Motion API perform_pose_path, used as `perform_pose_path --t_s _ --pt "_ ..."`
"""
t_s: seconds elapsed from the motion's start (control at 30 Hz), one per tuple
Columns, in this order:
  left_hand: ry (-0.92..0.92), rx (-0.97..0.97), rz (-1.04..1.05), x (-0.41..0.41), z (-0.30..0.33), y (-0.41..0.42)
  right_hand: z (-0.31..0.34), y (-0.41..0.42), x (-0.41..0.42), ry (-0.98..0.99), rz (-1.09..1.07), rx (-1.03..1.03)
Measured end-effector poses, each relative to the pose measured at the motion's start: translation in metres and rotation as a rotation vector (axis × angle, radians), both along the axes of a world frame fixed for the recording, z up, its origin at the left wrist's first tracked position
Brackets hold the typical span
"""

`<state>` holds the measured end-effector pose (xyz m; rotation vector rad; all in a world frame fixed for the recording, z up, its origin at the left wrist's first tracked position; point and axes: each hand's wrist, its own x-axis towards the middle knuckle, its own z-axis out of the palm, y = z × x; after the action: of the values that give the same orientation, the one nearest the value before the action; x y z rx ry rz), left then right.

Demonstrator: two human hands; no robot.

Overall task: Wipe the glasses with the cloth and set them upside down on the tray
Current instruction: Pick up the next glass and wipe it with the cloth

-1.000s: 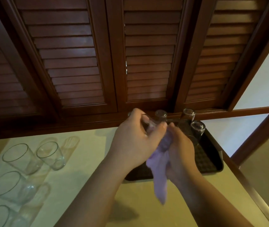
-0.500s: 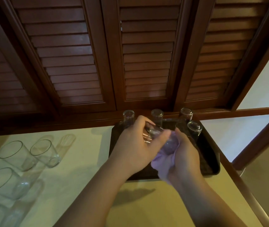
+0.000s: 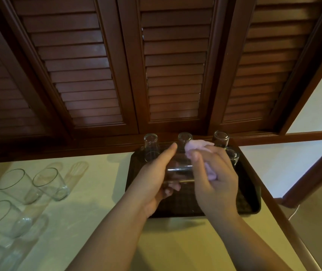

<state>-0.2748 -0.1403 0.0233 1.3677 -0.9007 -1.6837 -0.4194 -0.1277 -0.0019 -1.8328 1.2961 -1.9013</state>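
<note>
While above the tray point(image 3: 252, 204): left hand point(image 3: 152, 178) gripping a glass point(image 3: 178, 169), right hand point(image 3: 216, 178) clutching the cloth point(image 3: 197, 146); four upturned glasses point(image 3: 151, 147) behind.

nine glasses point(image 3: 51, 182), one cloth point(image 3: 197, 146), one tray point(image 3: 250, 200)

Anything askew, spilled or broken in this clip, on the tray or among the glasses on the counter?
Nothing stands out. Four glasses stand upside down at the far end of the tray. The unwiped glasses stand mouth up on the counter. The left hand holds a glass over the tray while the right hand holds the cloth.
</note>
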Motion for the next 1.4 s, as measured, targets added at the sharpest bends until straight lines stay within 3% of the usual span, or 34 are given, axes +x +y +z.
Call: perform_pose_path --t_s 0.1,0.13,0.23,0.3,0.5,0.63,0.8,0.9,1.03,1.23,1.4 --pt "-0.152 -0.176 0.069 -0.006 -0.006 0.006 0.019 0.007 0.012 -0.841 0.216 0.612" --pt "-0.19 -0.243 0.087 -0.007 -0.008 0.008 0.021 0.004 0.012 -1.031 0.281 0.735" --pt "-0.345 -0.394 -0.006 -0.005 -0.013 0.009 0.018 -0.006 0.01 -1.369 0.279 0.918" --pt "-0.478 -0.416 -0.116 0.0 -0.014 0.005 0.015 -0.009 0.005 -1.39 0.28 0.967" --pt "-0.622 -0.348 -0.357 0.007 -0.002 -0.002 0.015 -0.011 -0.012 -1.232 0.359 1.194" --pt "-0.754 -0.334 -0.474 0.004 -0.005 -0.009 0.014 -0.011 -0.015 -1.077 0.218 1.119" --pt "-0.661 -0.303 -0.484 -0.004 -0.026 -0.008 0.002 -0.011 -0.021 -1.067 0.201 1.051" --pt "-0.51 -0.244 -0.415 -0.007 -0.042 -0.006 -0.008 -0.009 -0.031 -1.052 0.274 1.036" --pt "-0.395 -0.215 -0.261 -0.01 -0.063 -0.006 -0.018 -0.002 -0.049 -0.878 0.279 0.967" --pt "-0.435 -0.307 -0.017 -0.021 -0.09 -0.025 -0.07 0.0 -0.061 -0.291 0.165 0.741" --pt "-0.506 -0.404 0.046 -0.031 -0.111 -0.05 -0.126 0.001 -0.089 0.665 0.267 0.657"
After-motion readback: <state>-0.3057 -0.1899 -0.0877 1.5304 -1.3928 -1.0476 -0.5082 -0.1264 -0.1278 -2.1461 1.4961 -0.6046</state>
